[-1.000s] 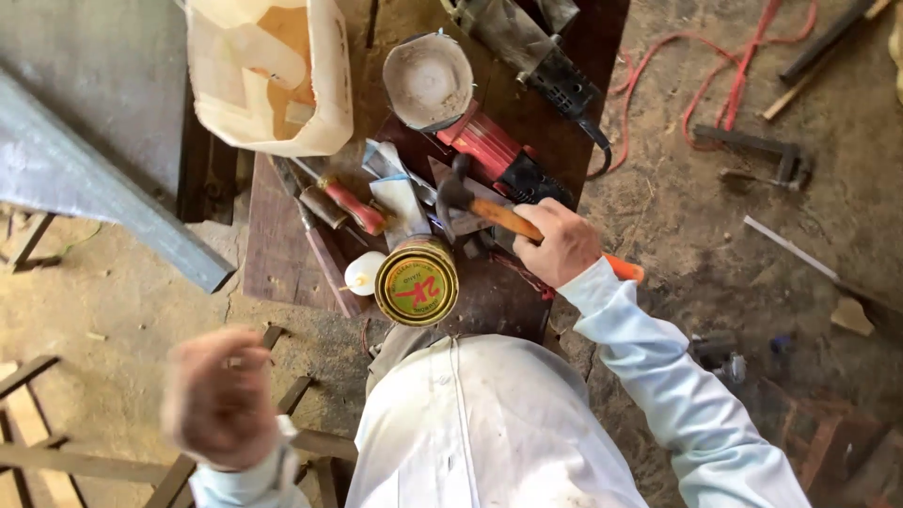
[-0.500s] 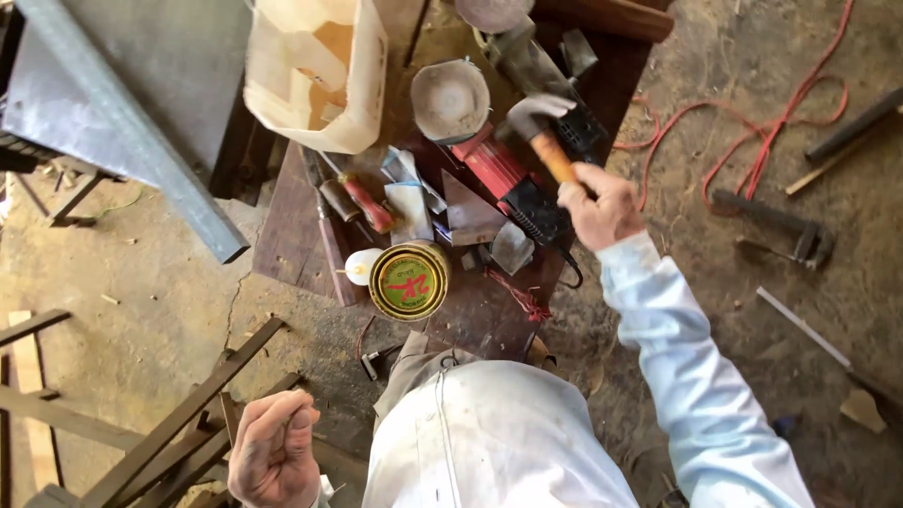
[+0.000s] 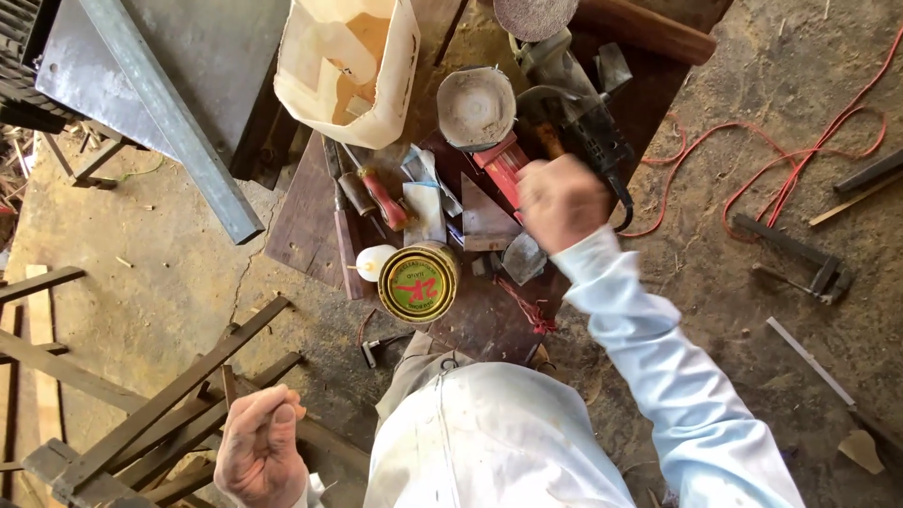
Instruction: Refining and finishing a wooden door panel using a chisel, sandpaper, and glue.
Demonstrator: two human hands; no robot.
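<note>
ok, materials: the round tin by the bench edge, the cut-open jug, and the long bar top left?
Round tin: looks like printed sheet metal, glossy green and yellow lid with a bright rim. Cut-open jug: pale, slightly translucent plastic, stained, with rough cut edges. Long bar: probably steel or aluminium, dull grey with straight folded edges. The right hand grips something above the bench; blur hides what it is.

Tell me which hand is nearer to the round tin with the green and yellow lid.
The right. The right hand is fisted just above and right of the round tin, over the workbench tools. The left hand is curled well below it, near the dark wooden slats.
</note>
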